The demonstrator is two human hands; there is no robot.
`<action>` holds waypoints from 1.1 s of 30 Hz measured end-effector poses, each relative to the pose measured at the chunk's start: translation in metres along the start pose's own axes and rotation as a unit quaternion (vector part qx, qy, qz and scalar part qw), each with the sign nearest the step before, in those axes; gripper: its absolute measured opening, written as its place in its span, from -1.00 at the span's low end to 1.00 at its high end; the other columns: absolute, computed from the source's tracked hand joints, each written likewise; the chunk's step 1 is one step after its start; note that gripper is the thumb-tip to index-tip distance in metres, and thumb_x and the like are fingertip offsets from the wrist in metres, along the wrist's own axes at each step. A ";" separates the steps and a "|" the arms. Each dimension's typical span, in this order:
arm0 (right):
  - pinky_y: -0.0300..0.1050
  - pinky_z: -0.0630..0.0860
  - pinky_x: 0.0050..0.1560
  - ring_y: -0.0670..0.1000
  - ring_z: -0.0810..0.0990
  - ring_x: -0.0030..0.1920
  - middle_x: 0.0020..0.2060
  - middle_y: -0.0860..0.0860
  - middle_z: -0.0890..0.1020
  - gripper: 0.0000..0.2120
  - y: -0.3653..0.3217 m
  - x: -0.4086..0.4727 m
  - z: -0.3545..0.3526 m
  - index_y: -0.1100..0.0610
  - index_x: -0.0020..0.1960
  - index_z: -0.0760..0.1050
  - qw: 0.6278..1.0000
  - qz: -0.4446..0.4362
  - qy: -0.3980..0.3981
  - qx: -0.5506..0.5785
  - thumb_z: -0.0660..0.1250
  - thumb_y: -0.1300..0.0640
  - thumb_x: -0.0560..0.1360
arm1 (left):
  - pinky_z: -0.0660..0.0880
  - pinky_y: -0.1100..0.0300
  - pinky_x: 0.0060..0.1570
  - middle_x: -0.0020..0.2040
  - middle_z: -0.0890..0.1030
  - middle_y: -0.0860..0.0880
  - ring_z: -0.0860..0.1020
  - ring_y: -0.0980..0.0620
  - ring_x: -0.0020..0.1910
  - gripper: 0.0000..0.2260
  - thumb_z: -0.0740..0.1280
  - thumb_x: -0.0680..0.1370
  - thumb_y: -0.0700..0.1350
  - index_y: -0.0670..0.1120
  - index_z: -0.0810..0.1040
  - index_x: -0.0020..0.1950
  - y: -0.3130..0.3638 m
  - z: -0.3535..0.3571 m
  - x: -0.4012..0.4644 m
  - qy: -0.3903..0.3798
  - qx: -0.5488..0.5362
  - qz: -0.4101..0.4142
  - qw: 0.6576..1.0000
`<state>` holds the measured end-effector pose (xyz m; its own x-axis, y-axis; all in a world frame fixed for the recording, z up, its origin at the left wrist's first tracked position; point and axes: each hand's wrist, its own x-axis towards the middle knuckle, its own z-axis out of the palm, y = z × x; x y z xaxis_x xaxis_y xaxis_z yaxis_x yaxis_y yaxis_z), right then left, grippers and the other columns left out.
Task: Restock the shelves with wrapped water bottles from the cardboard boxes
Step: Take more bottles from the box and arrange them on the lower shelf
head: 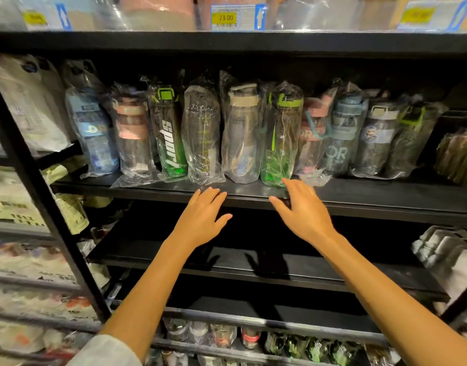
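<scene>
A row of several plastic-wrapped water bottles stands upright on a black shelf (385, 196). Among them are a green "sport" bottle (169, 138), a clear bottle (202, 136), a beige-lidded bottle (241, 133) and a green-lidded bottle (281, 138). My left hand (203, 217) hovers at the shelf's front edge below the clear bottle, fingers straight, holding nothing. My right hand (303, 210) is spread open just below the green-lidded bottle, its fingertips close to the wrapper's bottom. No cardboard box is in view.
Below is a bare black shelf (332, 270). Lower still, more wrapped bottles (221, 336) lie in a row. A black upright post (42, 196) stands at the left, with packaged goods beyond it. Price tags (227, 18) hang on the shelf above. Wrapped items (443, 249) sit at the right.
</scene>
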<state>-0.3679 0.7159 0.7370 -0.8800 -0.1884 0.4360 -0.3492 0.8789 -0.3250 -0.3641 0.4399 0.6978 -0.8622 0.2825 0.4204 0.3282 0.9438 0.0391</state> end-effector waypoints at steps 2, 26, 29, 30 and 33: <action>0.03 0.30 0.52 0.11 0.32 0.54 0.51 0.06 0.42 -0.33 -0.007 -0.021 -0.001 0.13 0.62 0.27 0.996 -0.059 -0.028 -0.053 0.15 -0.28 0.67 | 0.17 -0.20 0.57 0.57 0.37 -0.16 0.26 -0.21 0.60 -0.41 0.22 0.68 0.17 -0.14 0.32 0.61 0.007 -0.005 -0.027 -0.003 0.003 -0.029 1.000; -0.04 0.36 0.48 0.04 0.32 0.53 0.51 -0.02 0.40 -0.35 -0.314 -0.227 0.244 0.01 0.62 0.26 0.835 -0.417 -0.360 0.006 0.08 -0.34 0.66 | 0.48 -0.06 0.28 0.37 0.51 -0.11 0.50 -0.20 0.32 -0.34 -0.02 0.58 0.31 -0.01 0.40 0.55 -0.033 -0.038 -0.546 -0.115 0.000 -0.609 0.785; -0.10 0.35 0.44 0.05 0.35 0.51 0.46 -0.03 0.43 -0.40 -0.361 -0.234 0.276 -0.02 0.62 0.24 0.806 -0.444 -0.391 0.002 0.16 -0.28 0.68 | 0.45 -0.04 0.29 0.37 0.54 -0.11 0.50 -0.18 0.33 -0.30 -0.08 0.54 0.33 -0.03 0.44 0.50 -0.057 -0.047 -0.571 -0.101 -0.018 -0.644 0.758; -0.11 0.35 0.43 0.05 0.36 0.51 0.46 -0.03 0.44 -0.40 -0.375 -0.236 0.286 -0.02 0.62 0.25 0.797 -0.453 -0.399 0.002 0.15 -0.28 0.68 | 0.42 -0.03 0.32 0.40 0.52 -0.09 0.48 -0.15 0.36 -0.36 -0.03 0.59 0.32 -0.01 0.42 0.51 -0.065 -0.048 -0.579 -0.103 -0.025 -0.658 0.745; -0.06 0.34 0.47 0.05 0.35 0.52 0.49 -0.01 0.45 -0.36 -0.422 -0.239 0.312 0.02 0.61 0.29 0.787 -0.441 -0.431 0.025 0.11 -0.33 0.67 | 0.35 0.02 0.40 0.45 0.48 -0.06 0.43 -0.09 0.40 -0.51 0.17 0.68 0.20 0.01 0.37 0.55 -0.096 -0.046 -0.603 -0.092 -0.038 -0.677 0.729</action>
<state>-0.1108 0.2537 0.5082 -0.1718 -0.9618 -0.2132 -0.9401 0.2248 -0.2563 0.1419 0.1713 0.4827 -0.4499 -0.8751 -0.1782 -0.8579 0.3680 0.3585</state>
